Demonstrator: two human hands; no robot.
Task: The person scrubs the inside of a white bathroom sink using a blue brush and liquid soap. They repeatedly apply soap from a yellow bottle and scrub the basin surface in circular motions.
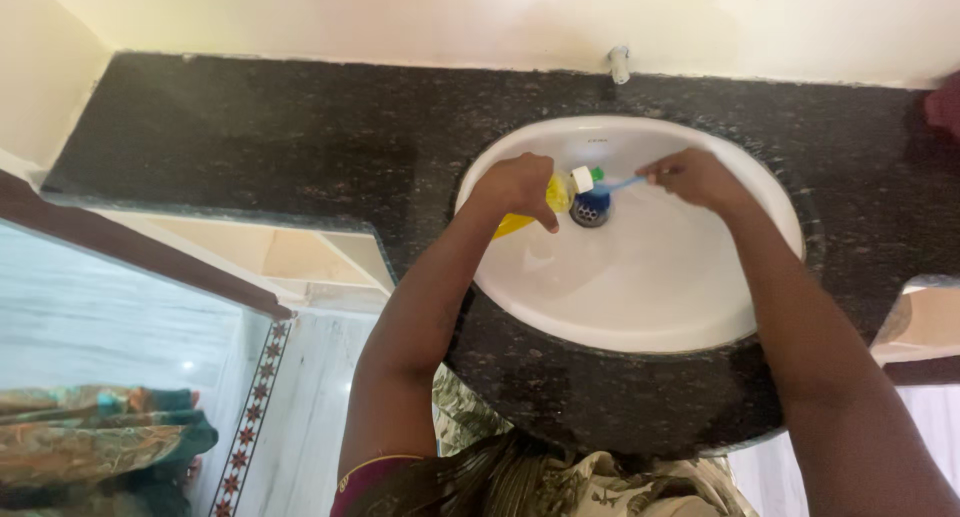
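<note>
My left hand [518,185] grips a yellow bottle [553,195] with a white and green cap, tilted on its side over the white oval sink [650,287]. The cap points right, toward the drain [590,211]. My right hand [695,177] holds a thin blue-handled brush [622,184] whose head meets the bottle's cap just above the drain. Both hands hover inside the basin's far half.
The sink is set in a dark speckled stone counter [280,147]. A small tap [620,65] sticks out of the cream wall behind. White tiled floor with a patterned border [250,417] lies lower left, beside patterned cloth [90,447]. A dark red cloth [944,107] shows at the right edge.
</note>
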